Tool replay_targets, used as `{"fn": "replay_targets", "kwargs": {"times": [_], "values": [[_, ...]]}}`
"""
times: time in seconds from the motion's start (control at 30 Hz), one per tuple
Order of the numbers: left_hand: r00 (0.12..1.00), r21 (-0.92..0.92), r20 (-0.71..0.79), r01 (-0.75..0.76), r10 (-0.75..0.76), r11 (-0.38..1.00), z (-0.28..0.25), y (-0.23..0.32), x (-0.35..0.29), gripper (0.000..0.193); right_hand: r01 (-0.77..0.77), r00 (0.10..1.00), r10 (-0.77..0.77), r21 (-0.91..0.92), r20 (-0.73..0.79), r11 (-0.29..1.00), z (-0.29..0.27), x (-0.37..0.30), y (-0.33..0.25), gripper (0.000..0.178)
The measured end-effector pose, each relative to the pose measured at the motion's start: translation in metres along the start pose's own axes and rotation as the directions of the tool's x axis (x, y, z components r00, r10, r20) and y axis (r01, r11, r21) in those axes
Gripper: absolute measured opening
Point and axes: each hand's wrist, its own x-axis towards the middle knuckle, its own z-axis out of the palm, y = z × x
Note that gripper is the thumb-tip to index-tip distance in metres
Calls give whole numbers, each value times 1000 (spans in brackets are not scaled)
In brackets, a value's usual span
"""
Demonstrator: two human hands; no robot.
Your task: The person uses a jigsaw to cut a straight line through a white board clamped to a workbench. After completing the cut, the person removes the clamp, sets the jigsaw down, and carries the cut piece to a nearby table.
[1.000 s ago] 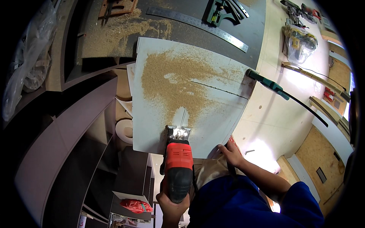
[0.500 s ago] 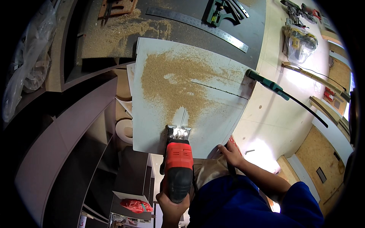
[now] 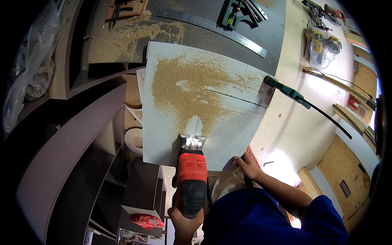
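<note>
We note a red-and-black jigsaw (image 3: pixel 192 173) straddling the near edge of the white board (image 3: pixel 163 141), left hand (image 3: pixel 185 219) wrapped around its rear, right hand (image 3: pixel 247 166) at the board's near right corner, its closure partly hidden so we cannot tell, sawdust (image 3: pixel 173 81) across the board.

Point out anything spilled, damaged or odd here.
Sawdust is strewn loosely across the white board and on the dark tabletop beyond. A rough-edged cut runs in from the board's right side, near the green clamp, and seems to stop partway, amid the dust.
</note>
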Motion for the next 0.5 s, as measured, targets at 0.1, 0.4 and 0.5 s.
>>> {"fn": "replay_targets", "kwargs": {"times": [0.1, 0.4, 0.5], "values": [[1000, 5, -8, -8, 8, 1000, 1, 0, 1, 48, 5, 1000, -5, 21, 11, 1000, 1, 0, -2, 38], [999, 8, -14, -38, 38, 999, 1, -2, 2, 49, 9, 1000, -9, -9, 14, 1000, 0, -1, -4, 38], [999, 10, -5, -39, 39, 999, 1, -1, 3, 49, 10, 1000, -10, -2, 15, 1000, 0, -1, -3, 38]]}}
